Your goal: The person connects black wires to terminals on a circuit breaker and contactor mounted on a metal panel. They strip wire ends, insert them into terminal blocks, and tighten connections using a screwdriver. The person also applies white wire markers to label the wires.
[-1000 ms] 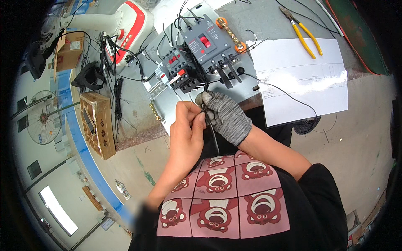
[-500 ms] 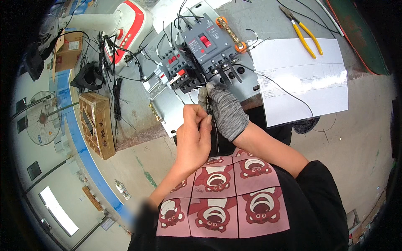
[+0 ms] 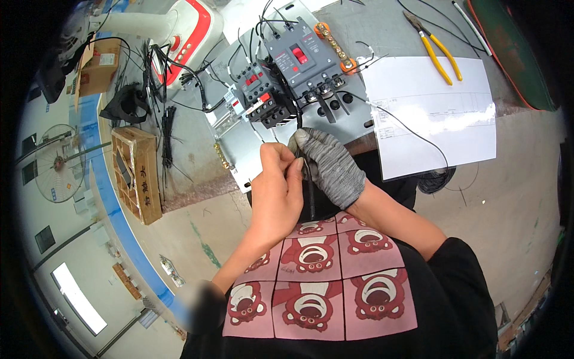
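Note:
My left hand (image 3: 276, 188), bare, and my right hand (image 3: 327, 164), in a grey knit glove, meet close together at the near edge of a metal mounting plate (image 3: 239, 152). Both pinch a black cable (image 3: 310, 194) that runs down toward my body and up toward the plate. On the plate sit a grey circuit breaker (image 3: 299, 57) with a red switch and a dark contactor (image 3: 263, 96) with red buttons, both wired with black leads. Part of the cable is hidden between my fingers.
A white paper sheet (image 3: 430, 110) lies right of the plate, yellow-handled pliers (image 3: 439, 54) beyond it. Left are a bundle of black cable ties (image 3: 167, 134), a wooden box (image 3: 139, 173), a cardboard box (image 3: 98, 66) and a red-and-white device (image 3: 191, 33).
Both hands have stayed together on the black cable at the plate's near edge; they shifted slightly, the left fingers now pinching nearer the gloved thumb.

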{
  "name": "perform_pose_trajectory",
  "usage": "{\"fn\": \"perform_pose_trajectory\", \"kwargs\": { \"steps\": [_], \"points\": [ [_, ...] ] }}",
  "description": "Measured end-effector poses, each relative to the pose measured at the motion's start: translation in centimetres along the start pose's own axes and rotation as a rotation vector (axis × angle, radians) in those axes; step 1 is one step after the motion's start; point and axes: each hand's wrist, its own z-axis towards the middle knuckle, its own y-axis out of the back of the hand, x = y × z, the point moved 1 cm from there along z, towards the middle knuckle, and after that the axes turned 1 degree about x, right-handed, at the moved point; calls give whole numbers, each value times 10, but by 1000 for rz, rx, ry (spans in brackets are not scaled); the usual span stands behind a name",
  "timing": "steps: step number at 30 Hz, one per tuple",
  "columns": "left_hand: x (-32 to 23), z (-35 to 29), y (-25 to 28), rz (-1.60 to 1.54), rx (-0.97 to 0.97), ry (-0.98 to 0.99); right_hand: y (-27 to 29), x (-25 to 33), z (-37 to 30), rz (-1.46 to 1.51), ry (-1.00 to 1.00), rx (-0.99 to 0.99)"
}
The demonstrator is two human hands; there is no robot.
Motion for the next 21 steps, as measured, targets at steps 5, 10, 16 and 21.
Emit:
{"fn": "perform_pose_trajectory", "kwargs": {
  "steps": [5,10,16,21],
  "points": [
    [0,-1,-1,54,33,-38,7,-5,9,-93,19,-44],
    [-1,2,1,17,19,-26,10,-3,16,-64,-18,-49],
    [-3,0,7,45,61,-2,13,-7,33,139,-163,-161],
    [-4,-1,4,84,100,-3,10,-6,36,290,-171,-52]
  ]
}}
